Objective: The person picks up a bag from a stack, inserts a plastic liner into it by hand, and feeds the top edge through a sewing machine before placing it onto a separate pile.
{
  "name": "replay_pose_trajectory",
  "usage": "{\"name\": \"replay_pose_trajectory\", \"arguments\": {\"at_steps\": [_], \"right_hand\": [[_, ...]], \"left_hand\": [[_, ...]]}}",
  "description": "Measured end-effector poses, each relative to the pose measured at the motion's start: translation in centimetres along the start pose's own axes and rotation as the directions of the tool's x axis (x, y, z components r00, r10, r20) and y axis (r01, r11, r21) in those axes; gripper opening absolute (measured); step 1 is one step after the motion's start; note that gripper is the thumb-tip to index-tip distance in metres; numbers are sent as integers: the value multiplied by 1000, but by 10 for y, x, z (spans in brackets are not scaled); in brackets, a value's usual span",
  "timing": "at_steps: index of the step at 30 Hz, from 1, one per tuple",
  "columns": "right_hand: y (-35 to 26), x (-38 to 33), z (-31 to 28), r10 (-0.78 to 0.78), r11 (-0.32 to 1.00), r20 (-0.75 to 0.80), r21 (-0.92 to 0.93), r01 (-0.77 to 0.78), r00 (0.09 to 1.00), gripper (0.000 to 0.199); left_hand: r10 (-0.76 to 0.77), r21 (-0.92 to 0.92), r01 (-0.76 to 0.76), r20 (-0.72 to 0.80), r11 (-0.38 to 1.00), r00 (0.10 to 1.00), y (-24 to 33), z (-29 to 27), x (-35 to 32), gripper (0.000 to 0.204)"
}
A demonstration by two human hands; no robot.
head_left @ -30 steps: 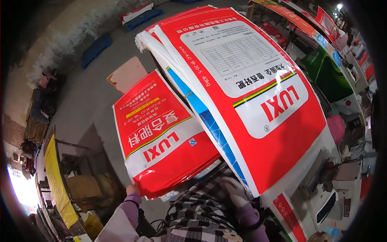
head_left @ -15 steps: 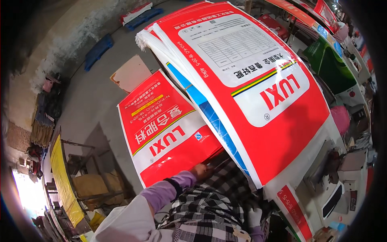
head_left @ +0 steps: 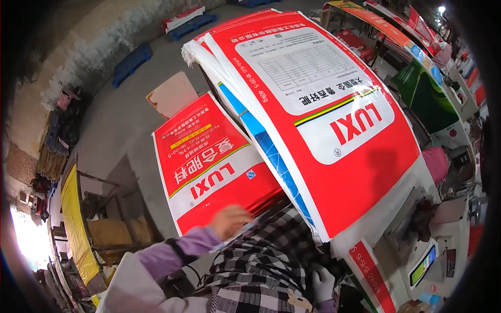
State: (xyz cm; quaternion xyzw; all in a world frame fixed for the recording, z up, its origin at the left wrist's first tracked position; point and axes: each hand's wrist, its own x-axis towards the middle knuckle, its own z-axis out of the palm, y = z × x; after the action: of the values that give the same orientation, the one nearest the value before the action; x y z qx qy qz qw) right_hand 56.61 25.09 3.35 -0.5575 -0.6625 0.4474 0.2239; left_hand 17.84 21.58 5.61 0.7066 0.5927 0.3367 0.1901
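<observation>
A big stack of red and white woven sacks (head_left: 334, 130) slopes across the middle, with blue-striped sack edges (head_left: 266, 151) showing under it. A smaller stack of red sacks (head_left: 214, 167) lies lower to its left. My left hand (head_left: 229, 220), bare and blurred, in a purple sleeve, is at the lower edge of the smaller stack. My right hand (head_left: 322, 281) wears a white glove and rests by the plaid cloth (head_left: 255, 261) under the big stack's lower corner. What either hand grips is not clear.
A white machine with a small lit screen (head_left: 422, 266) stands at the lower right. Green sacks (head_left: 428, 94) and a pink bundle (head_left: 436, 164) lie at the right. On the concrete floor are blue pallets (head_left: 130, 62) and a cardboard sheet (head_left: 172, 94); a yellow sheet (head_left: 75, 224) hangs at the left.
My left hand has risen from the lower left to the smaller stack's lower edge. The view has shifted slightly, and the right glove shows lower in the picture.
</observation>
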Motion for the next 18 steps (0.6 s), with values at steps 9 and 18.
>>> {"name": "replay_pose_trajectory", "arguments": {"at_steps": [9, 18], "right_hand": [[-93, -12, -59, -202, 956, 116, -192, 221, 972, 22], [-44, 22, -130, 85, 956, -453, 289, 56, 888, 17]], "left_hand": [[212, 248, -409, 564, 878, 798, 143, 208, 222, 29], [179, -213, -82, 490, 974, 853, 129, 183, 246, 10]]}}
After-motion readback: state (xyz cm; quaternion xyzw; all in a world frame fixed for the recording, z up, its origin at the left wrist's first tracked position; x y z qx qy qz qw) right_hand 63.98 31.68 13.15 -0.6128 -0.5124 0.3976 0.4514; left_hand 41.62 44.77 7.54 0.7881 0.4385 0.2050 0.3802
